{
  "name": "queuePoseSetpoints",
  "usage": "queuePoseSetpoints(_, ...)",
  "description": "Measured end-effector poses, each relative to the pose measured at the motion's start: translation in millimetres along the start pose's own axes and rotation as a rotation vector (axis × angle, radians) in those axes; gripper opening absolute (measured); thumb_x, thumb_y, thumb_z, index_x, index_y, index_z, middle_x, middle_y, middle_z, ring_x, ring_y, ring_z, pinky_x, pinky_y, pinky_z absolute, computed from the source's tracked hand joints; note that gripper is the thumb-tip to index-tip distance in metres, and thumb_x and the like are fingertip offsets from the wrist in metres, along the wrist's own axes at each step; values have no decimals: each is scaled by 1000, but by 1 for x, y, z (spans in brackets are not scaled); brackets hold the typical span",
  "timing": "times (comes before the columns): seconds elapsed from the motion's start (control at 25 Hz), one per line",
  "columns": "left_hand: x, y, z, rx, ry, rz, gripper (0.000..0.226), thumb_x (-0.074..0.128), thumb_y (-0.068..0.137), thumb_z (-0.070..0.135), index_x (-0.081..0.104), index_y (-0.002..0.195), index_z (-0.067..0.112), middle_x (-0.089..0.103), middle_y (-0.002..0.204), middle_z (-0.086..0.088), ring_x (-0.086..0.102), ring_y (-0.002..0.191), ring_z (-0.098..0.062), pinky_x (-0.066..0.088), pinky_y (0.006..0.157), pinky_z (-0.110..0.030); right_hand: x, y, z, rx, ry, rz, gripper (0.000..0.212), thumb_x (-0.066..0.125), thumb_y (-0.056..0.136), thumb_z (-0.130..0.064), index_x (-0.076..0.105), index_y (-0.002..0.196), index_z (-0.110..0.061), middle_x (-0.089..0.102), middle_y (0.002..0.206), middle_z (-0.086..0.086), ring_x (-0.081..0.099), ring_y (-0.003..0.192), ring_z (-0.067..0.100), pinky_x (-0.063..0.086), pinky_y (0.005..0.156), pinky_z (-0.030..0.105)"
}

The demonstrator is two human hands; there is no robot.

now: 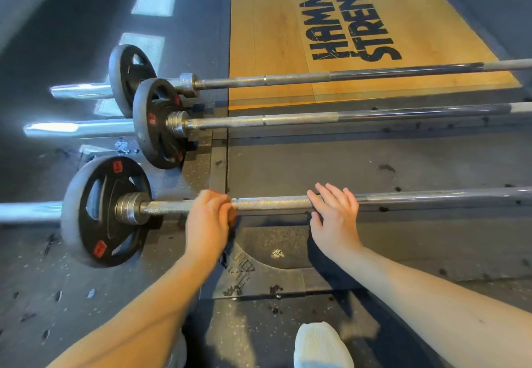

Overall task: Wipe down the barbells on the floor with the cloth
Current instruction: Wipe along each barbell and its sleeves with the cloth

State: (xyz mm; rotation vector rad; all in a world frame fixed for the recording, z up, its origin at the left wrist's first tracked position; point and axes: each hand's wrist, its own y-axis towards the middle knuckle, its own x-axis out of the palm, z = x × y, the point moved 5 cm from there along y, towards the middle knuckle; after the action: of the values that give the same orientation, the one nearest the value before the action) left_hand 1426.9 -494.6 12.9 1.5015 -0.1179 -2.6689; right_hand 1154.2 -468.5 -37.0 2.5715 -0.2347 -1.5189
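Observation:
Three barbells lie side by side on the gym floor, each with a black plate at its left end. The nearest barbell [270, 204] runs across the lower middle, and its plate [103, 212] stands at the left. My left hand [208, 218] grips this bar just right of the collar, fingers curled over it. My right hand [335, 212] rests on the same bar farther right, fingers straight and spread. The middle barbell [316, 118] and the far barbell [316, 76] lie beyond. No cloth is in view.
A wooden lifting platform [273, 36] with black lettering lies at the back. Dark rubber flooring [403, 160] with scuffs surrounds the bars. A white shoe [319, 344] shows at the bottom edge.

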Motion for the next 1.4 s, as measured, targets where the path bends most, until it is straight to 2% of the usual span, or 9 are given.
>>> queuePoseSetpoints(0.2, 57, 5, 78, 122, 43, -150, 9, 64, 97, 19, 70, 103, 16, 57, 106, -3, 53, 95, -18, 52, 87, -37, -1, 2, 2, -9, -2, 1, 48, 68, 89, -4, 67, 134, -18, 57, 147, 3, 43, 141, 23, 15, 124, 49)
queuePoseSetpoints(0.4, 57, 6, 71, 251, 125, -220, 14, 63, 99, 25, 70, 110, 20, 56, 108, -1, 54, 96, -17, 56, 81, -36, 4, 3, -15, -4, -47, -13, 46, 68, 88, -5, 67, 133, -16, 56, 148, 5, 39, 143, 27, 17, 122, 55)
queuePoseSetpoints(0.52, 20, 9, 20, 118, 1, -187, 24, 53, 100, 30, 69, 115, 22, 56, 113, 3, 55, 103, -13, 53, 90, -33, 10, 5, -29, 18, -41, -25, 46, 68, 88, -7, 67, 133, -18, 55, 149, 5, 38, 143, 28, 16, 122, 55)
queuePoseSetpoints(0.64, -26, 16, -55, 3, 46, -97, 26, 53, 102, 29, 70, 118, 19, 54, 111, 8, 56, 99, -7, 53, 95, -34, 16, 1, -34, 19, -51, -42, 49, 68, 88, -7, 65, 136, -19, 53, 150, 6, 38, 143, 30, 16, 122, 56)
queuePoseSetpoints(0.84, -67, 32, -116, -251, 140, -19, 22, 54, 102, 22, 73, 104, 10, 56, 105, -4, 56, 89, -19, 52, 84, -40, 16, 1, -35, 11, -51, -85, 53, 68, 89, -8, 62, 140, -19, 51, 152, 5, 37, 143, 29, 15, 122, 55)
queuePoseSetpoints(0.92, -59, 30, -93, -273, 91, -2, 17, 57, 97, 17, 71, 90, 11, 61, 102, -11, 59, 90, -30, 47, 77, -39, 14, 2, -36, 19, -42, -101, 52, 68, 90, -9, 61, 140, -20, 51, 152, 5, 37, 143, 28, 14, 123, 54)
queuePoseSetpoints(1.04, -19, 20, -28, -147, 23, -100, 18, 57, 95, 19, 68, 82, 14, 61, 96, -8, 59, 88, -30, 49, 74, -40, 11, 2, -36, 30, -12, -133, 52, 66, 92, -8, 60, 142, -22, 49, 154, 3, 35, 145, 26, 9, 123, 50)
queuePoseSetpoints(1.28, 48, 17, 81, 5, -191, -281, 18, 55, 100, 20, 71, 98, 11, 61, 109, -8, 58, 99, -26, 44, 81, -31, -8, 3, -42, 30, 96, -77, 53, 64, 93, -4, 60, 142, -23, 48, 154, -4, 32, 145, 18, 12, 120, 39)
queuePoseSetpoints(1.4, 37, 23, 98, 87, -301, -240, 25, 52, 104, 25, 73, 108, 13, 59, 107, -1, 57, 95, -13, 43, 82, -16, -23, 2, -53, 109, 427, -89, 52, 61, 98, -8, 53, 146, -25, 49, 147, -14, 38, 139, 2, 28, 118, 25)
